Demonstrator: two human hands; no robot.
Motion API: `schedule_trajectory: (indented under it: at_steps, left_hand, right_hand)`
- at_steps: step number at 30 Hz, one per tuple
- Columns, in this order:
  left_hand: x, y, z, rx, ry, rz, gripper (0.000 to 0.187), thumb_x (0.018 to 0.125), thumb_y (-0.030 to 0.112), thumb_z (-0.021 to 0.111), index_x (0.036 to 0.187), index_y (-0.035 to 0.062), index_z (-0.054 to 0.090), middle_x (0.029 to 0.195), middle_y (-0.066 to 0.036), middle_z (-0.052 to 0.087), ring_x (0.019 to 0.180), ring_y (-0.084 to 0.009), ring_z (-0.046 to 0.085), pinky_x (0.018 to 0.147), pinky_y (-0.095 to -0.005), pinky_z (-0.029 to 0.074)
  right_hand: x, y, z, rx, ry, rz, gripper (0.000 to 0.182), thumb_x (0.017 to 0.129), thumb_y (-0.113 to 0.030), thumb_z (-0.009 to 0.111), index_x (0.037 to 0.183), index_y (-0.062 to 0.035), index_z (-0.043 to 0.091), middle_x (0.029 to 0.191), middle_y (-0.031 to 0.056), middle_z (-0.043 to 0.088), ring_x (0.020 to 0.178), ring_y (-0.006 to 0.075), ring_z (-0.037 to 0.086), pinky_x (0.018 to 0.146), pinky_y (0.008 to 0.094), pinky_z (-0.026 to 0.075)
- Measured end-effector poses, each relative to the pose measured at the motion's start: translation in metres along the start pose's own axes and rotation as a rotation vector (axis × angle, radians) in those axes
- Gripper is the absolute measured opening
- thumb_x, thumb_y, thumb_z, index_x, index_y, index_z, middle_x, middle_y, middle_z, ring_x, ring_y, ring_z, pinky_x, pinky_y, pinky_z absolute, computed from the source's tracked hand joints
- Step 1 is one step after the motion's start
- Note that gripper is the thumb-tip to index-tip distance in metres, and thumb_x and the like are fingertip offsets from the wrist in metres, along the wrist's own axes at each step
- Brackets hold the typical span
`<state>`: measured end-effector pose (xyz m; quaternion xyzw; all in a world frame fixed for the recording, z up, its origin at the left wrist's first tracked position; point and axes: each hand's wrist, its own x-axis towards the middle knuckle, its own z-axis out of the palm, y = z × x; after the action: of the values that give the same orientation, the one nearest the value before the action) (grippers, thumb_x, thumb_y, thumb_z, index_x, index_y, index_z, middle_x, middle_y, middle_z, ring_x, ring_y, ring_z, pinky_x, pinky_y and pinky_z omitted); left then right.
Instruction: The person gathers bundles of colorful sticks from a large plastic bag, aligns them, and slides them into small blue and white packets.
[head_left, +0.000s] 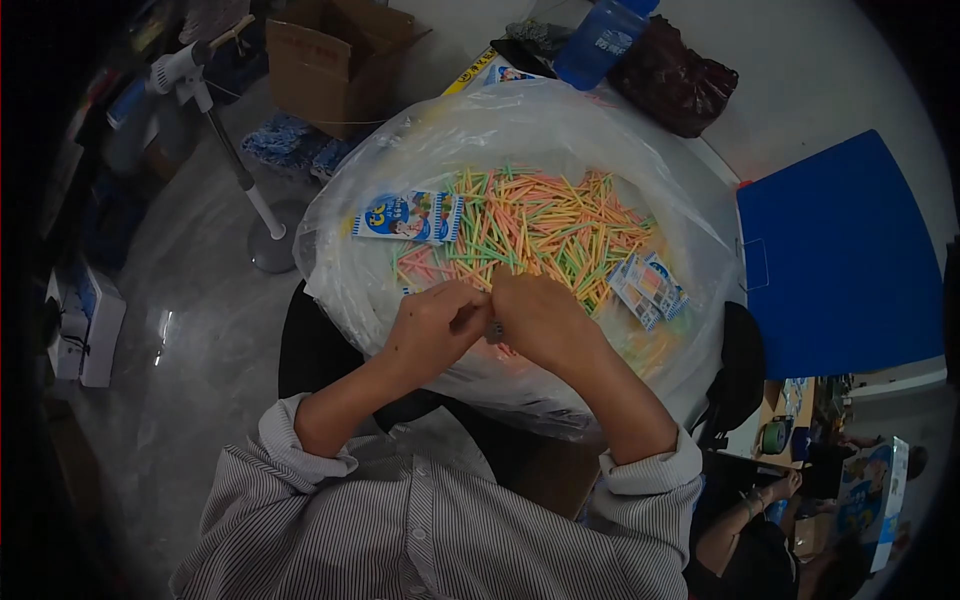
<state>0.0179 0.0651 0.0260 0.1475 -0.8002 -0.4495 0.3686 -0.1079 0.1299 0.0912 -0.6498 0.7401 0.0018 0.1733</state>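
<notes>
At the centre of the frame, the fingers of the left hand [436, 325] and the right hand [545, 313] are curling inward with little or no gap between the hands; what they are gripping, if anything, cannot be told (a small greyish patch [495, 330] is showing between them, unidentified). Just beyond, the coloured sticks [545, 215] are lying in a loose, crisscrossed heap inside the clear plastic bag [610, 125], whose mouth is spreading wide around them. Blue-and-white packets [402, 218] are resting left of centre; smaller packets [648, 290] are lying right of centre. For sound handling, the fingertips should be pinching lightly, as the sticks are looking thin and probably brittle, and the hands should be staying over the heap. Further out, a blue panel [840, 250] is occupying the right, and another person's arm [735, 527] is showing at lower right.
</notes>
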Motion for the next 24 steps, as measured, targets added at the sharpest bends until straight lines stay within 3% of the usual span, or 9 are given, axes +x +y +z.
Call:
schedule_trajectory:
  at_steps: [2,4,5,7,10,13,16,23,24]
  left_hand:
    - [-0.001,0.0,0.0,-0.041,0.018,-0.065,0.007,0.073,0.001,0.057,0.078,0.0011,0.053,0.064,-0.009,0.056,0.053,-0.0164,0.056,0.047,-0.0248,0.043]
    - [0.0,0.0,-0.003,-0.258,0.143,-0.309,0.004,0.078,0.003,0.054,0.078,0.0004,0.052,0.059,-0.005,0.055,0.048,-0.0091,0.052,0.045,-0.0214,0.041]
    - [0.0,-0.001,-0.004,-0.259,0.161,-0.308,0.004,0.078,0.003,0.054,0.078,0.0004,0.052,0.059,-0.005,0.055,0.048,-0.0091,0.052,0.045,-0.0214,0.041]
    - [0.001,-0.004,-0.007,-0.364,0.264,-0.323,0.006,0.081,0.005,0.052,0.078,0.0004,0.05,0.056,-0.002,0.053,0.047,-0.0041,0.049,0.045,-0.019,0.04]
    - [0.003,-0.01,-0.01,-0.415,0.354,-0.353,0.006,0.081,0.005,0.052,0.078,0.0011,0.048,0.057,0.0,0.052,0.049,-0.0035,0.049,0.045,-0.0183,0.039]
    - [0.004,-0.011,-0.009,-0.473,0.383,-0.385,0.006,0.081,0.004,0.051,0.077,0.0017,0.048,0.057,-0.001,0.052,0.049,-0.003,0.049,0.044,-0.0179,0.039]
    - [0.001,-0.013,-0.005,-0.555,0.35,-0.392,0.005,0.082,0.005,0.051,0.081,0.0016,0.049,0.058,0.0,0.05,0.049,-0.0023,0.046,0.045,-0.0167,0.038]
    - [0.0,0.001,-0.025,-0.393,0.371,-0.197,0.013,0.085,0.008,0.047,0.096,0.001,0.05,0.07,0.001,0.051,0.059,-0.0024,0.043,0.056,-0.0158,0.036]
    - [0.0,-0.001,-0.025,-0.413,0.392,-0.165,0.015,0.085,0.008,0.046,0.098,0.0008,0.05,0.076,-0.001,0.05,0.063,-0.0028,0.043,0.059,-0.0163,0.036]
  right_hand:
    - [0.002,-0.001,-0.002,-0.032,0.012,-0.019,0.045,0.064,-0.015,0.067,0.097,0.0053,0.044,0.083,0.0209,0.055,0.076,0.0362,0.055,0.065,0.0406,0.044]
    - [-0.001,-0.001,-0.005,0.092,0.368,-0.19,0.054,0.064,-0.011,0.068,0.106,0.0055,0.04,0.091,0.0201,0.053,0.073,0.0313,0.057,0.065,0.0364,0.045]
    - [-0.002,-0.003,-0.005,0.083,0.363,-0.204,0.054,0.064,-0.011,0.068,0.106,0.0055,0.04,0.091,0.0201,0.053,0.073,0.0313,0.057,0.065,0.0364,0.045]
    - [-0.007,-0.01,-0.003,0.497,0.429,0.008,0.057,0.065,-0.01,0.069,0.11,0.0045,0.038,0.096,0.0171,0.051,0.067,0.0226,0.058,0.062,0.0303,0.047]
    - [-0.013,-0.019,0.012,0.566,0.471,0.107,0.052,0.066,-0.012,0.07,0.107,0.0022,0.042,0.092,0.0129,0.053,0.064,0.0159,0.057,0.057,0.0256,0.046]
    - [-0.007,-0.026,0.036,0.761,0.483,0.187,0.035,0.069,-0.011,0.066,0.095,0.0035,0.047,0.081,0.0131,0.054,0.062,0.017,0.056,0.054,0.0262,0.044]
    - [0.007,-0.022,0.063,0.914,0.792,0.06,0.022,0.071,-0.005,0.063,0.089,0.0022,0.052,0.076,0.0112,0.054,0.06,0.0146,0.054,0.054,0.0242,0.044]
    - [-0.002,-0.027,0.051,0.826,1.08,-0.115,0.013,0.077,0.001,0.056,0.09,0.0003,0.053,0.085,0.0064,0.055,0.072,0.0087,0.05,0.063,0.0199,0.041]
    - [-0.001,-0.028,0.053,1.028,1.05,-0.102,0.012,0.079,0.0,0.055,0.09,-0.0003,0.052,0.087,0.0067,0.056,0.074,0.0091,0.051,0.064,0.0206,0.041]
